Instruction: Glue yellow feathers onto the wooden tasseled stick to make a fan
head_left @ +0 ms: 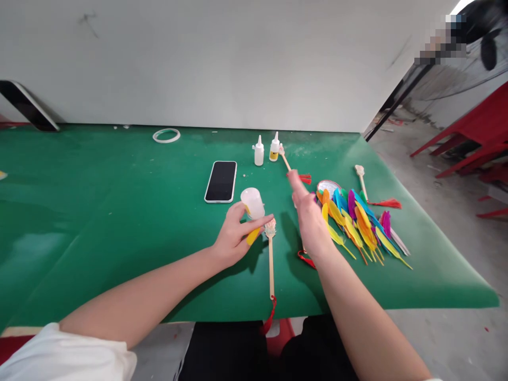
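My left hand [233, 233] is closed on a yellow feather [253, 236], its index finger reaching over the ornate head of a wooden stick [271, 267] with a red tassel. A translucent white cup-like piece [253, 202] is at that hand's fingertips; I cannot tell whether it is gripped too. My right hand [312, 221], slightly blurred, has its fingers stretched out and shows nothing held. Just right of it lies a pile of colourful feathers [359, 222]. Partly behind the right hand is another red tassel [306, 260].
A phone [221, 181] lies behind the left hand. Two small glue bottles [259, 152] stand farther back, near another tasselled stick [284, 159]. One more stick [362, 180] lies at the right, by a round white piece [328, 186]. A white ring [166, 136] lies back left.
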Tool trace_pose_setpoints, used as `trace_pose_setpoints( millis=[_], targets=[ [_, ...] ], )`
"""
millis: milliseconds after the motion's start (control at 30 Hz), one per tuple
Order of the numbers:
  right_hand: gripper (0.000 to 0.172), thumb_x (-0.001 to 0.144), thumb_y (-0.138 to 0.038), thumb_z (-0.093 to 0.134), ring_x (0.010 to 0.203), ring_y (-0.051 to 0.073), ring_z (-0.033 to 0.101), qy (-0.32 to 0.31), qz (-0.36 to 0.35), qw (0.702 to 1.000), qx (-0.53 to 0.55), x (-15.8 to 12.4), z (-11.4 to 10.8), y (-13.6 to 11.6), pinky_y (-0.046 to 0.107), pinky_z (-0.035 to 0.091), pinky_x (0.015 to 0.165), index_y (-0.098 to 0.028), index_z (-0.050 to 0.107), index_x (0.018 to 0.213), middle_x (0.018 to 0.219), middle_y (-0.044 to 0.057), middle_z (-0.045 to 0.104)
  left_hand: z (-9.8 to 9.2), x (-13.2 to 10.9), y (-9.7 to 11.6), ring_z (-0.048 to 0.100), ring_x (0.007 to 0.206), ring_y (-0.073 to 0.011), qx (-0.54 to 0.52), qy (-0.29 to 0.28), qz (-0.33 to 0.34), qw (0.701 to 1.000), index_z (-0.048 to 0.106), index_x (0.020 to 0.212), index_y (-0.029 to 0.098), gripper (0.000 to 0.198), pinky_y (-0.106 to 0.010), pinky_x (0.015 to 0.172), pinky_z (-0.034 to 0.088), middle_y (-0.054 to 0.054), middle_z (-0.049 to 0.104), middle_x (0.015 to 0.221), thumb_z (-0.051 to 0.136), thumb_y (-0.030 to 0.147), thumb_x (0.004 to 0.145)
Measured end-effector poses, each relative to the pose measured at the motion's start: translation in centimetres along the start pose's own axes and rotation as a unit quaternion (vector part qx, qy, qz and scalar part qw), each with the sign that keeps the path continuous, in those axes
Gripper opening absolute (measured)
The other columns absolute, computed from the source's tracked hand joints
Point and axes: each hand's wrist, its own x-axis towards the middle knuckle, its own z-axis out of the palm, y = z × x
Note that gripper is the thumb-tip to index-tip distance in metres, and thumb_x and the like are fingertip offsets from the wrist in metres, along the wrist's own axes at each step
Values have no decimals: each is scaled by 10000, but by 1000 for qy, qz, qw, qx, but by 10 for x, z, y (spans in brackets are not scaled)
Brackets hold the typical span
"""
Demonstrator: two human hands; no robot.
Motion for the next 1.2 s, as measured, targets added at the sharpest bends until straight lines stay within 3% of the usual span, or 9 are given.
trace_pose_setpoints(
  millis=[67,100,200,567,667,833,933,1033,1200],
  targets=[
    [567,862,-589,235,1367,171,127,-124,6,992,-9,-2,0,-3,399,167,1114,-317,351,1347,1444,-42,293,0,0,0,474,1082,-219,-5,13,7,1000,582,1150,290,310,-403,920,396,-71,496,1178,466,209,874],
    [574,862,-590,234,1369,170,112,-139,9,990,-15,-3,0,-5,399,156,1116,-310,345,1351,1448,-41,280,1,0,-1,475,1078,-217,-4,15,9,1000,583,1148,290,310,-398,916,397,-70,502,1171,470,206,873],
    [584,861,-593,231,1374,168,57,-80,0,996,-38,-4,0,-8,419,108,1122,-309,302,1367,1464,-55,223,1,1,-2,477,1072,-215,6,9,8,1000,592,1137,290,302,-390,911,395,-70,518,1150,471,208,872],
    [575,855,-617,166,1371,209,117,-52,16,997,-62,1,-3,-7,501,69,1107,-344,532,1204,1402,-67,368,0,2,-1,470,1081,-211,3,2,1,1000,610,1105,284,280,-406,927,381,-64,536,1146,466,213,875],
    [503,881,-560,223,1360,194,178,-83,9,995,-53,2,-4,-10,458,111,1112,-331,582,1149,1365,-56,431,0,2,-1,468,1080,-206,-4,13,8,1000,611,1095,281,275,-401,918,380,-61,534,1147,474,202,870],
    [252,838,-412,478,1016,178,559,109,-4,993,-44,4,-3,-9,362,404,928,-244,627,953,985,23,646,0,3,-2,465,1073,-202,6,-6,9,1000,610,1090,269,283,-404,930,365,-60,548,1111,460,179,867],
    [281,737,-292,614,779,147,592,67,11,997,-29,4,2,-8,331,461,792,-253,539,1005,767,-19,612,1,3,-4,462,1076,-207,4,-2,33,999,605,1090,278,286,-414,934,360,-60,542,1109,474,176,856],
    [370,717,-239,611,773,146,589,5,18,1000,-8,3,6,-9,333,461,777,-262,470,1059,756,-27,597,2,1,-7,449,1103,-219,-5,4,49,999,598,1097,289,301,-427,947,347,-59,524,1146,475,171,849],
    [393,733,-224,588,773,140,576,34,17,999,-30,2,5,-11,358,441,812,-272,442,1095,770,-26,576,2,1,-8,464,1066,-212,2,-13,37,999,603,1096,292,309,-429,950,340,-56,536,1120,454,173,853]
  ],
)
